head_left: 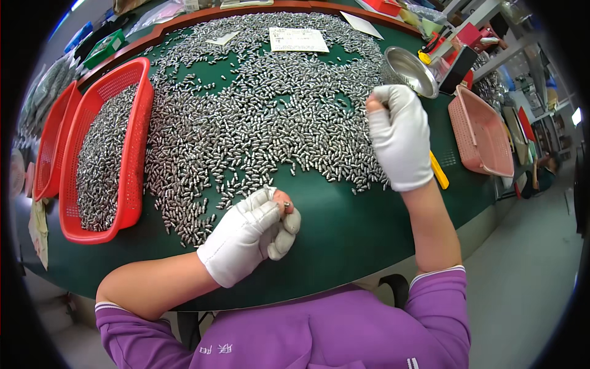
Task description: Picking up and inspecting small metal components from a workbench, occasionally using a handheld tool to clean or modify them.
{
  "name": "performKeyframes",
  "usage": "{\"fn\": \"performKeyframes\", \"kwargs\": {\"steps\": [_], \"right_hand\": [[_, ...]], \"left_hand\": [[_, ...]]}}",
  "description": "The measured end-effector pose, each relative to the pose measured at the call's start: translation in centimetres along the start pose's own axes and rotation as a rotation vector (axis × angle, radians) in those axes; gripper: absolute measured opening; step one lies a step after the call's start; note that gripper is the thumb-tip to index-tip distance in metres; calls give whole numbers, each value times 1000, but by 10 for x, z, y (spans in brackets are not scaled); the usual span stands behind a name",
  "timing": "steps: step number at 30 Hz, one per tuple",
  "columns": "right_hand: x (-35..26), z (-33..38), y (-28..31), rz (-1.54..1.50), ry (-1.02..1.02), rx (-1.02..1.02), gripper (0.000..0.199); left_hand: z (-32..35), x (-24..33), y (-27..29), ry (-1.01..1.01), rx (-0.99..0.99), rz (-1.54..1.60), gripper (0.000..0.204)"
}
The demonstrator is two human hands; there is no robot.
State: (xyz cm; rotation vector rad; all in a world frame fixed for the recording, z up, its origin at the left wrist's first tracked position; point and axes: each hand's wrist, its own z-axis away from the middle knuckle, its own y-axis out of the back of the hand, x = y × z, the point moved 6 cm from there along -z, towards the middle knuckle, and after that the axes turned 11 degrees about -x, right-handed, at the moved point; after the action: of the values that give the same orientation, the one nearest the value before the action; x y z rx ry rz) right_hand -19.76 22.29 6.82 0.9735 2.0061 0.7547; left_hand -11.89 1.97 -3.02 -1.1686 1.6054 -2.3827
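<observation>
Clearly, the small metal parts dominate: a broad spread of metal parts (pixel 264 117) covers much of the green tabletop (pixel 344 240), and it serves as the landmark for everything else. At its near edge, the left hand (pixel 249 234), in a white glove with a bare thumb tip, is closed in a pinch on one metal piece (pixel 287 206), whose end shows between the fingertips. Over the right edge of the spread is the right hand (pixel 401 138), gloved likewise, with its fingers curled inward (whether anything is gripped inside them, I cannot tell).

Left of the spread stands a red basket (pixel 145 114) filled with similar parts, and farther left of the spread is a second red basket (pixel 51 138), partly hidden behind the first. On the spread's far part lies a white paper card (pixel 298 40); a smaller paper slip (pixel 224 38) is to the card's left, and another white sheet (pixel 361 26) rests at the spread's far right corner. Just right of the spread are a metal bowl (pixel 413 71) and, nearer the person, a yellow handle (pixel 439 170) partly covered by the right arm. Well to the right of the spread sits a pink basket (pixel 465 132).
</observation>
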Motion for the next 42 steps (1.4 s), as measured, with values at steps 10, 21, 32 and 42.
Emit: {"fn": "performKeyframes", "kwargs": {"steps": [10, 21, 32, 42], "right_hand": [[103, 3, 63, 499, -661, -111, 30], [36, -4, 18, 480, -210, -133, 24], [-39, 15, -42, -92, 248, -407, 14], [-59, 21, -62, -40, 456, -568, 12]], "left_hand": [[-2, 0, -2, -42, -70, -26, 19], [2, 0, -1, 13, 57, -116, 20], [1, 1, -6, 28, 39, -151, 19], [0, -1, -5, 44, 41, -188, 21]]}}
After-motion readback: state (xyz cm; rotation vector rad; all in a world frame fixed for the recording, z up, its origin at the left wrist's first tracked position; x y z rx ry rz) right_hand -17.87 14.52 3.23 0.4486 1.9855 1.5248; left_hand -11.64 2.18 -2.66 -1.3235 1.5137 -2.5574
